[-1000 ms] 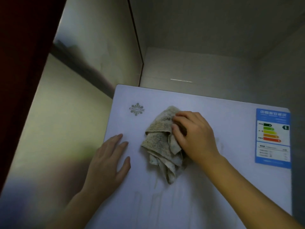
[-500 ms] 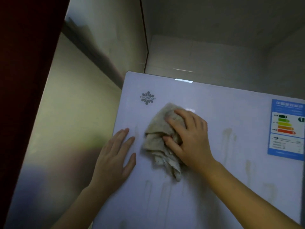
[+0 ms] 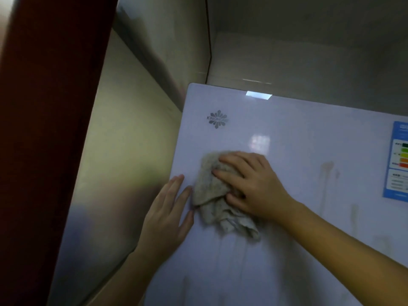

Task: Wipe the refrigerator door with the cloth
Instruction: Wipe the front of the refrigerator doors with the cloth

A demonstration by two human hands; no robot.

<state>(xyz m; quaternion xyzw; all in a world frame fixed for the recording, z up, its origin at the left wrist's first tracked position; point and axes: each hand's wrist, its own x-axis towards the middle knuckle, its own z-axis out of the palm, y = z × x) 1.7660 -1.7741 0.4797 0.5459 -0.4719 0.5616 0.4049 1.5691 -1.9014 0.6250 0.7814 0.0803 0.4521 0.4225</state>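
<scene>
Dim and slightly soft throughout. Glare patches shine on the refrigerator door (image 3: 298, 129) — one at its top edge. The left side sinks into deep shadow.

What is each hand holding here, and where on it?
Right hand holds the cloth by its bunched upper part, pressed to the door; left hand holds nothing.

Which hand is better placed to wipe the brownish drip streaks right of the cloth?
Right. The right hand holds the crumpled grey-beige cloth against the white refrigerator door, nearer the brownish streaks; the left hand lies flat at the door's left edge.
</scene>
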